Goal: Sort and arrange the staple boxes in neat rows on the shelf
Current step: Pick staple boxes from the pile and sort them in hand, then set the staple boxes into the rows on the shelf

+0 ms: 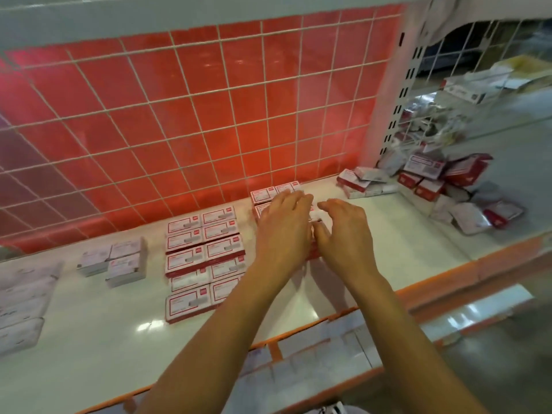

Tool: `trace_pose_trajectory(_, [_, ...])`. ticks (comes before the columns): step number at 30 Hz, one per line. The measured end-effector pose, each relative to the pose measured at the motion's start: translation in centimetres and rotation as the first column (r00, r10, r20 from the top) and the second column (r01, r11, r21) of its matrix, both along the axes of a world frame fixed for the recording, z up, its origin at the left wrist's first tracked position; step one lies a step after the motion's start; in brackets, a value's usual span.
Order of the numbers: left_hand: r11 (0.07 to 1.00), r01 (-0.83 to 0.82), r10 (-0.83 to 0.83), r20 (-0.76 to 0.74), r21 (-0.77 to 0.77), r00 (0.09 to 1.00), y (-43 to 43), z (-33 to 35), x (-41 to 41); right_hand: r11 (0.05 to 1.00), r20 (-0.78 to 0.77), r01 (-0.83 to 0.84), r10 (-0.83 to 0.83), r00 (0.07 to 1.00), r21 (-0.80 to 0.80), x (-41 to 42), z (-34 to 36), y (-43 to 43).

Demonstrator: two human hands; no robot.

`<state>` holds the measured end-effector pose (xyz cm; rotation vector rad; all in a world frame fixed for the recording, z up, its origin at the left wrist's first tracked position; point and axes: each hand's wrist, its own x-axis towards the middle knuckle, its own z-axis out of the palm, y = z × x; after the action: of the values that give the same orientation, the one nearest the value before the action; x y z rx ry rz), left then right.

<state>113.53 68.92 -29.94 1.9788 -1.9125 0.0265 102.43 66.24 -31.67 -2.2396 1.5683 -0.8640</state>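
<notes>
Red-and-white staple boxes lie flat on the white shelf point(397, 234). A neat two-wide block of them point(203, 258) sits left of my hands. A second row point(268, 194) starts at the back wall and runs under my hands. My left hand point(283, 231) rests with straight fingers on top of that row. My right hand point(348, 237) is beside it, its curled fingers and thumb round a staple box point(319, 216) at the row's right side; most of that box is hidden. A loose pile of staple boxes point(448, 180) lies in the right back corner.
Grey-white boxes point(119, 261) stand left of the neat block, and more pale packs point(21, 309) lie at the far left. A red wire-grid panel point(179, 130) backs the shelf. An orange front edge point(448, 277) carries price labels point(313, 348).
</notes>
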Motion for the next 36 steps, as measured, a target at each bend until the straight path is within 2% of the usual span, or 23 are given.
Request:
trace_pose_trajectory(6, [0.999,0.016,-0.018,0.047,0.030,0.999,-4.0,0.2,-4.1,1.000,-0.042,0.023,-0.022,0.999,0.012,-5.0,-0.9,-4.1])
trace_pose_trajectory(14, [0.985,-0.037,0.017,0.121,0.168,0.992,-10.3,-0.2,-7.1,0.994,-0.132,0.079,-0.069,0.989,0.073,-9.6,-2.2,-11.3])
trace_pose_trajectory(20, [0.970,-0.038,0.008,0.122,0.242,0.992,-14.1,-0.8,-8.2,0.997,-0.037,0.002,0.001,0.999,0.071,-10.2,-3.1,-15.1])
trace_pose_trajectory(24, [0.956,-0.003,-0.036,0.127,0.295,0.991,-16.2,-1.3,-8.3,0.998,-0.034,-0.049,0.051,0.998,0.047,-10.2,-3.2,-16.8])
trace_pose_trajectory(26, [0.940,0.034,-0.065,0.080,0.339,0.995,-17.1,-1.4,-8.4,0.996,-0.049,-0.073,0.076,0.996,0.060,-10.3,-2.9,-17.6])
trace_pose_trajectory(31, [0.913,0.112,-0.040,-0.186,0.391,0.982,-18.8,-1.3,-8.5,0.972,-0.155,-0.116,0.149,0.977,0.206,-10.3,-2.4,-19.2])
trace_pose_trajectory(36, [0.933,0.091,-0.029,-0.178,0.349,0.984,-18.9,-1.2,-8.4,0.969,-0.194,-0.073,0.120,0.974,0.235,-10.6,-2.6,-19.5])
